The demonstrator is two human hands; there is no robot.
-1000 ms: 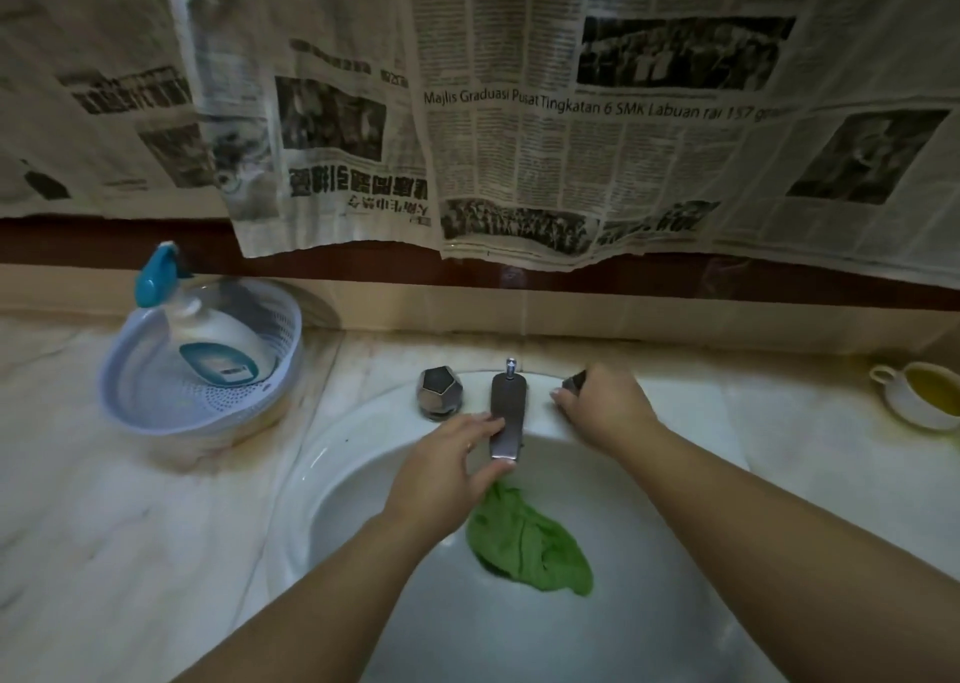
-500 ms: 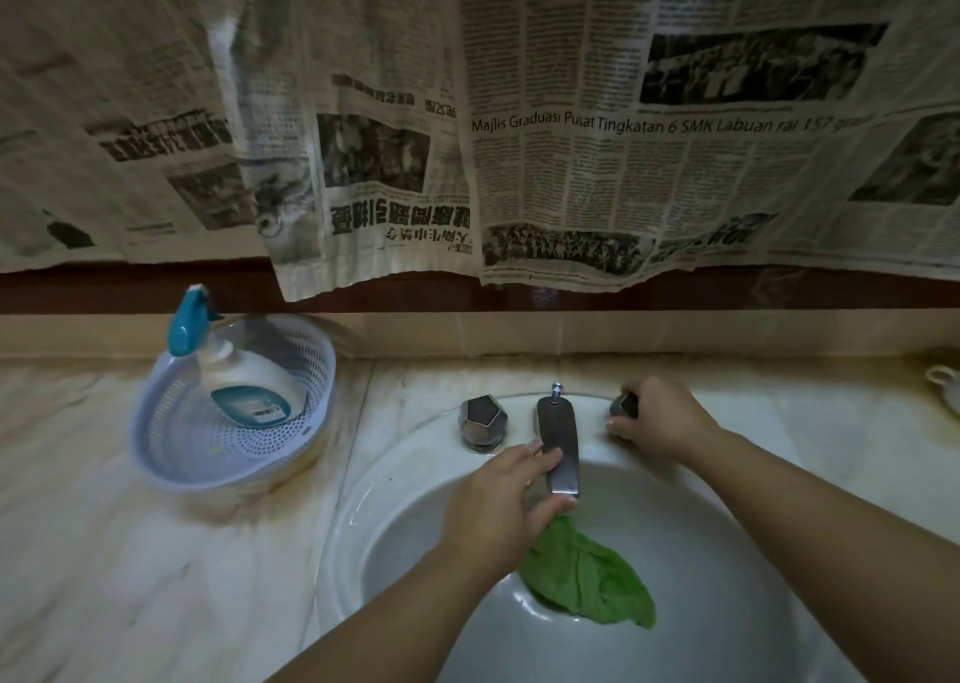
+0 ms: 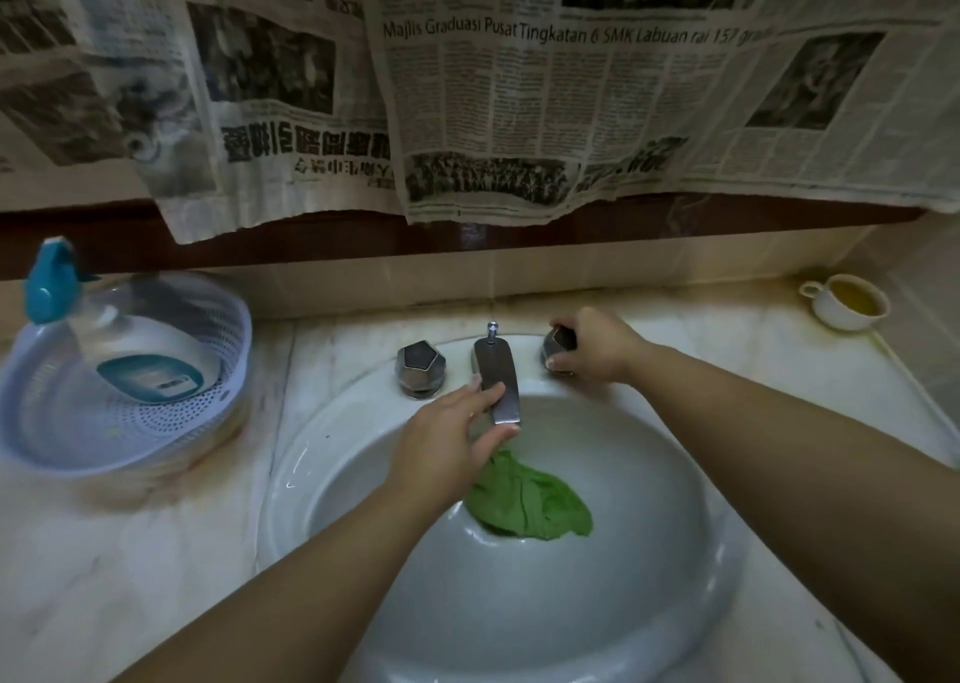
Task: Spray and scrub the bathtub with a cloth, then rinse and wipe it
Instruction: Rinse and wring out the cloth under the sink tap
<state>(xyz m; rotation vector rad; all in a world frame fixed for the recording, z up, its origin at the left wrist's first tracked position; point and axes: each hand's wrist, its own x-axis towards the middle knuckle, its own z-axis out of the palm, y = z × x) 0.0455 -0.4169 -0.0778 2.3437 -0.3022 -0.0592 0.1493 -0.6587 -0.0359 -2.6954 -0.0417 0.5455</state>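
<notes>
A white round basin [image 3: 322, 469] is set in a marble counter. A crumpled green cloth [image 3: 530, 500] lies inside it below the chrome spout [image 3: 498, 376]. My left hand [image 3: 452, 443] hovers at the spout's tip, fingers touching the spout and the thumb under its mouth. My right hand [image 3: 597, 344] grips the right tap knob [image 3: 558, 342], fingers curled round it. The left tap knob [image 3: 421, 368] stands free. No water stream is visible.
A white spray bottle [image 3: 135, 355] with a teal trigger lies in a pale perforated basket [image 3: 57, 422] on the counter at left. A small cup [image 3: 847, 300] with yellow liquid sits at the back right corner. Newspaper sheets [image 3: 519, 111] hang over the wall above.
Both hands stay where they were, the left at the spout and the right on the right knob. Only the head camera has shifted; the cloth has not moved.
</notes>
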